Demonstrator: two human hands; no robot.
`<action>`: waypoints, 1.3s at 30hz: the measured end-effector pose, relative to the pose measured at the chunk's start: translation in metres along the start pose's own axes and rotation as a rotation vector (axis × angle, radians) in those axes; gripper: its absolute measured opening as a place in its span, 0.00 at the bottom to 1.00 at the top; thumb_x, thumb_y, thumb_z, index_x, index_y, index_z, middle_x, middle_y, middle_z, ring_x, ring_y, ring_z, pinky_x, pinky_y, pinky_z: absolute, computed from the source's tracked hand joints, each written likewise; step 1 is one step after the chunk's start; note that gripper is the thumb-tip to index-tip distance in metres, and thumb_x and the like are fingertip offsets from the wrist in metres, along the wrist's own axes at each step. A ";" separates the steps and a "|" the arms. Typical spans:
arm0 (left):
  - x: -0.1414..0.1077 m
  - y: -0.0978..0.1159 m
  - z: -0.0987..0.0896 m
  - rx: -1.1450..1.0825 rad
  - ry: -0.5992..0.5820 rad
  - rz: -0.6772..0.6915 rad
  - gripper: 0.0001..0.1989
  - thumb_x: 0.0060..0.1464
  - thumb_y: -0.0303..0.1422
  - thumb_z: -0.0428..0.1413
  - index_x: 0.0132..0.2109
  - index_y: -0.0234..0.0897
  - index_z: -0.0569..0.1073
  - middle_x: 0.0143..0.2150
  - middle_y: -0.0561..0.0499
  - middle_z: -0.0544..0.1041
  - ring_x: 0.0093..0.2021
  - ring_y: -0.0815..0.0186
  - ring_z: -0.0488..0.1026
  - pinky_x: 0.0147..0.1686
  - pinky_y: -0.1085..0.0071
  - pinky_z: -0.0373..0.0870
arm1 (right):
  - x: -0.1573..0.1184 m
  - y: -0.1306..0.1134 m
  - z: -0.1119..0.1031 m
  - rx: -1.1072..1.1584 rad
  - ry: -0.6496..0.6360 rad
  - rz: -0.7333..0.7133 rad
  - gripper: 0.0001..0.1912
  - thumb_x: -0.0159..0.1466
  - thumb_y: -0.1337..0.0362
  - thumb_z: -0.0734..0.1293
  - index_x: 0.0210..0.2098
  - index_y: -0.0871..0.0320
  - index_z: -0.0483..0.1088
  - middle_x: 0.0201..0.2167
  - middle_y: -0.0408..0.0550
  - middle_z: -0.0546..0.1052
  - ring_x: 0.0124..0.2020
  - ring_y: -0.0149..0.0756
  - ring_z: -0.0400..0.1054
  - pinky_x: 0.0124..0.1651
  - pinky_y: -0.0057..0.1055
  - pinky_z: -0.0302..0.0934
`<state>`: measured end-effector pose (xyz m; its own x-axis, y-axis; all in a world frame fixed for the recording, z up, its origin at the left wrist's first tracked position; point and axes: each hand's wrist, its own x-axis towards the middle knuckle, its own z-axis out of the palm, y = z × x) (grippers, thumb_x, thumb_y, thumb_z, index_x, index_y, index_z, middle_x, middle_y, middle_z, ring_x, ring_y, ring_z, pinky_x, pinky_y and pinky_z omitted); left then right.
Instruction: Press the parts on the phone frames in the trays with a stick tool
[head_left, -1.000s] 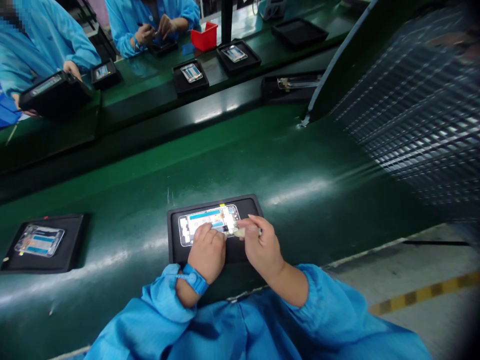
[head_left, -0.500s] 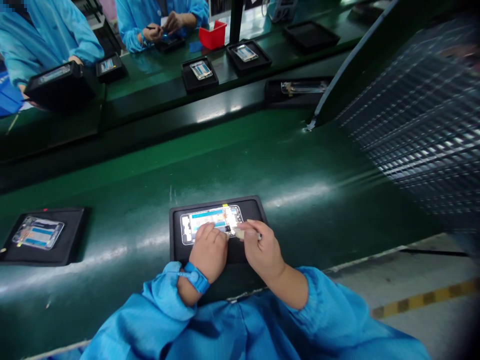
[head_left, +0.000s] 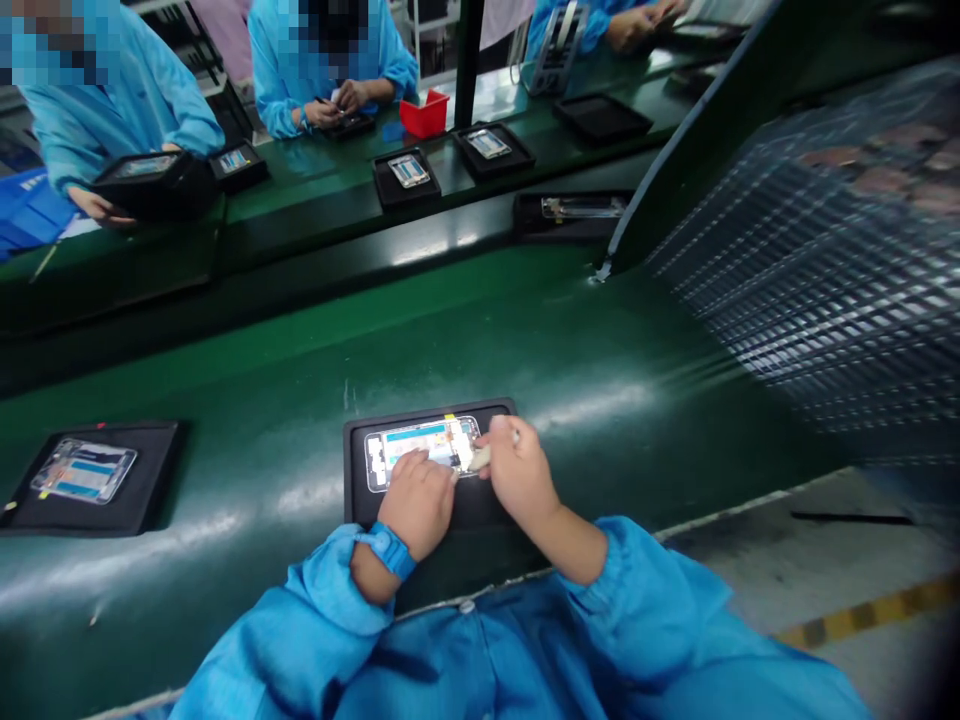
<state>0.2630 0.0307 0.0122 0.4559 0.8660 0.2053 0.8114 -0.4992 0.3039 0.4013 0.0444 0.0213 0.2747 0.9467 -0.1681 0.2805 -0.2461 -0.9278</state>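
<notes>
An opened phone [head_left: 416, 438], bright with blue strips and a yellow tab at its upper edge, lies in a black tray [head_left: 356, 505]. My left hand [head_left: 417, 500], with a blue wrist strap, is closed over the phone's near edge, its fingers bent and pressed on it. Between the fingers of my right hand [head_left: 521, 470] is a pale, thin stick-like tool [head_left: 479, 458]. The tool's tip touches or hovers just above the phone's right end; I cannot tell which. My fingers hide part of the phone's lower right edge.
Another black tray [head_left: 150, 480] with an opened phone [head_left: 86, 470] lies at left. Across the green bench [head_left: 247, 400], trays and a red bin [head_left: 424, 115] stand near co-workers in blue. A slanted metal-edged panel [head_left: 622, 230] and a mesh-patterned sheet [head_left: 810, 270] rise at right.
My view has tilted up slightly, showing more of the co-workers. My right hand has turned and shifted a little upward, with the pale tool still in it. My left hand stays on the phone.
</notes>
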 end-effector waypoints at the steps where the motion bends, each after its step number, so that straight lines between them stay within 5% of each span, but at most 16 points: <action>1: 0.004 -0.001 -0.002 -0.014 -0.013 -0.018 0.09 0.54 0.29 0.46 0.35 0.34 0.71 0.31 0.48 0.73 0.40 0.60 0.67 0.45 0.60 0.64 | 0.002 0.001 -0.001 0.080 0.028 0.069 0.19 0.61 0.48 0.51 0.28 0.56 0.60 0.23 0.44 0.72 0.15 0.30 0.63 0.21 0.28 0.59; 6: 0.032 -0.011 -0.005 0.118 -0.032 -0.131 0.15 0.53 0.32 0.48 0.48 0.37 0.68 0.43 0.43 0.71 0.48 0.52 0.63 0.45 0.51 0.61 | 0.002 0.003 0.001 0.194 0.086 0.099 0.21 0.59 0.45 0.52 0.32 0.57 0.60 0.24 0.44 0.72 0.13 0.28 0.63 0.19 0.26 0.59; 10: 0.041 -0.022 -0.001 0.128 -0.072 -0.102 0.09 0.51 0.33 0.51 0.40 0.46 0.73 0.46 0.46 0.69 0.51 0.50 0.60 0.49 0.45 0.54 | 0.002 0.002 0.004 0.209 0.067 0.105 0.21 0.59 0.45 0.53 0.32 0.57 0.61 0.24 0.44 0.72 0.13 0.28 0.62 0.19 0.27 0.59; 17: 0.035 -0.038 -0.008 0.013 -0.200 -0.083 0.08 0.51 0.31 0.50 0.30 0.40 0.74 0.48 0.48 0.70 0.53 0.54 0.60 0.50 0.48 0.55 | 0.004 0.002 0.002 0.211 0.032 0.119 0.19 0.59 0.47 0.53 0.34 0.56 0.61 0.23 0.43 0.72 0.14 0.30 0.62 0.20 0.28 0.59; 24: 0.030 -0.030 -0.005 0.042 -0.067 -0.107 0.06 0.51 0.33 0.52 0.32 0.38 0.73 0.43 0.48 0.73 0.50 0.55 0.64 0.51 0.50 0.57 | 0.016 -0.010 0.001 0.235 -0.025 0.159 0.21 0.59 0.45 0.54 0.35 0.58 0.61 0.21 0.42 0.71 0.14 0.30 0.63 0.18 0.27 0.59; 32: 0.023 -0.025 0.001 0.187 0.029 0.042 0.07 0.51 0.29 0.51 0.38 0.38 0.72 0.38 0.48 0.73 0.46 0.54 0.66 0.51 0.51 0.58 | 0.026 -0.001 0.018 0.208 0.055 0.015 0.21 0.60 0.49 0.55 0.43 0.59 0.60 0.27 0.46 0.72 0.22 0.33 0.67 0.27 0.31 0.63; 39: 0.026 -0.019 0.002 0.257 0.030 0.046 0.08 0.51 0.28 0.50 0.38 0.36 0.72 0.37 0.48 0.73 0.46 0.53 0.66 0.52 0.51 0.57 | 0.023 0.015 0.025 0.051 0.120 -0.279 0.16 0.60 0.54 0.56 0.41 0.58 0.61 0.31 0.51 0.74 0.33 0.39 0.69 0.37 0.40 0.64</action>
<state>0.2604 0.0624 0.0096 0.4861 0.8396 0.2424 0.8583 -0.5109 0.0484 0.3893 0.0676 -0.0050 0.3016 0.9441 0.1334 0.3144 0.0337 -0.9487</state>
